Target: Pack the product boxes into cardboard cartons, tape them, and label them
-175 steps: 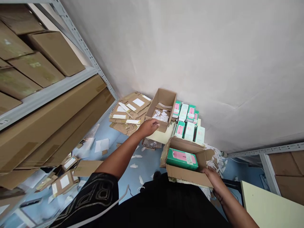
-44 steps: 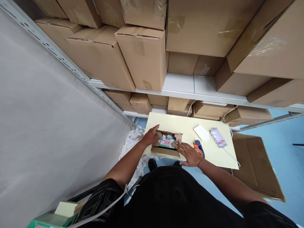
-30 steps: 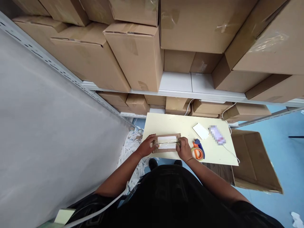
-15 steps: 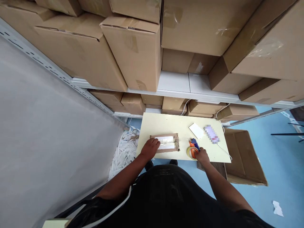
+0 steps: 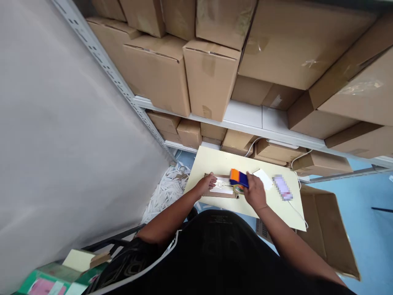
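A flat brown cardboard package [image 5: 219, 194] with a white panel and shiny clear tape lies on the cream table [image 5: 204, 157]. At its left end is my left hand [image 5: 206, 185], fingers stretched out and somewhat apart; whether they press on the cardboard is hard to make out. My right hand [image 5: 256, 192] grips a blue and orange tape dispenser [image 5: 238, 178], tilted over the package's right end. The roll of tape shows beneath it and partly hides that end.
Right of the dispenser lie a white card [image 5: 263, 178] and a blurred pale purple object [image 5: 282, 187] with a cable. Boxes fill the shelves [image 5: 242, 126] behind. An open carton [image 5: 327, 229] stands right of the table, paper scraps [image 5: 161, 190] on the floor at left.
My right hand has lifted the tape dispenser from the table's right part and brought it left over the package. My left hand's fingers have straightened. The view has turned.
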`<state>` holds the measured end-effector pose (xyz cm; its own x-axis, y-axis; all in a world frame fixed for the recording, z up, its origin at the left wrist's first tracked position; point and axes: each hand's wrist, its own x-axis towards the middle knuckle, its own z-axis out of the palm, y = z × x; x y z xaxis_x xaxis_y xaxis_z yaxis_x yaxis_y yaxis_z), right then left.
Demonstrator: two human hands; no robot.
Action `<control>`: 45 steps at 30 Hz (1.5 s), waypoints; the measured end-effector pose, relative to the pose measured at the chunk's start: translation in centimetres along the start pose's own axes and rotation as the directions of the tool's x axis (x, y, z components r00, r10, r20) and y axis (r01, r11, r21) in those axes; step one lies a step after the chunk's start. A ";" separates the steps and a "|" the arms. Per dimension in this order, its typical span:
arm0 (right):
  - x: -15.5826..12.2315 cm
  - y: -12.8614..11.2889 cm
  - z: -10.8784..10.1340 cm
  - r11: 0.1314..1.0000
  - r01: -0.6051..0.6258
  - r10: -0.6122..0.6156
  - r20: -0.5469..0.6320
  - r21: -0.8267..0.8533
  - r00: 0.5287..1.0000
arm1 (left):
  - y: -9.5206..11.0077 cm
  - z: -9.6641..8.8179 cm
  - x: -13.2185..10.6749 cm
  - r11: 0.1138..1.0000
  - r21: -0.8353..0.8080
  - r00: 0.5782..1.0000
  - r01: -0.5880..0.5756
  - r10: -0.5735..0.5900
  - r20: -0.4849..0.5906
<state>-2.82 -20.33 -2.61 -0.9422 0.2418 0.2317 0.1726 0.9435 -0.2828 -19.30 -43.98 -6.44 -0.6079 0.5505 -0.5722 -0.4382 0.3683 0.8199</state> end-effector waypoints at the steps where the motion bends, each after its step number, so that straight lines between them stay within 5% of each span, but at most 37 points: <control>1: 1.0 -1.6 0.3 0.997 0.078 -0.077 0.038 -0.011 0.996 | -0.1 -0.1 -0.2 0.998 -0.050 1.000 -0.023 0.024 0.007; 5: 3.1 -5.1 2.3 0.980 0.196 -0.192 0.111 -0.024 0.975 | -0.7 0.4 -1.1 0.985 -0.138 0.992 -0.107 0.096 -0.078; 9: 3.5 -4.8 2.8 0.968 0.240 -0.226 0.163 -0.070 0.960 | -1.2 0.5 -1.4 0.987 -0.082 0.975 -0.136 0.119 -0.186; 14: 4.0 -3.0 1.1 0.924 0.356 -0.315 0.246 -0.141 0.917 | -2.2 -3.5 -2.2 0.964 0.234 0.886 -0.124 0.213 -0.411; 17: 3.8 -2.5 0.9 0.902 0.400 -0.352 0.258 -0.162 0.900 | -3.9 -5.5 -2.5 0.917 0.397 0.872 -0.034 0.221 -0.436; 22: 3.0 -3.1 2.4 0.897 0.407 -0.370 0.212 -0.171 0.904 | -6.5 -3.7 -1.0 0.893 0.449 0.878 0.009 0.208 -0.432; 27: 2.9 -3.7 3.3 0.889 0.423 -0.391 0.193 -0.173 0.900 | -6.7 -2.9 -0.7 0.870 0.491 0.857 0.037 0.224 -0.463; 29: 3.0 -3.7 3.3 0.892 0.415 -0.380 0.201 -0.177 0.903 | -6.3 -3.4 -1.6 0.809 0.583 0.845 -0.073 0.361 -0.395; 32: 3.2 -3.7 3.2 0.900 0.395 -0.358 0.203 -0.185 0.911 | -5.5 -3.3 -3.0 0.545 0.754 0.794 -0.366 0.605 -0.051; 34: 3.3 -3.7 3.1 0.903 0.384 -0.347 0.198 -0.193 0.917 | -5.2 -2.6 -3.4 0.374 0.805 0.760 -0.460 0.635 0.140; 38: 3.2 -4.0 3.1 0.898 0.384 -0.344 0.201 -0.215 0.917 | -5.3 -1.1 -3.2 0.296 0.871 0.798 -0.391 0.581 0.161; 45: 3.5 -3.9 1.8 0.877 0.416 -0.343 0.294 -0.240 0.892 | -6.0 -1.6 -2.8 0.201 0.906 0.780 -0.372 0.597 0.188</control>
<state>-7.34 -23.53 -2.36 -0.9842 -0.1744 0.0299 -0.1719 0.9825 0.0720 -16.06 -48.92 -9.75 -0.6116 0.7898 0.0458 0.7378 0.5485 0.3934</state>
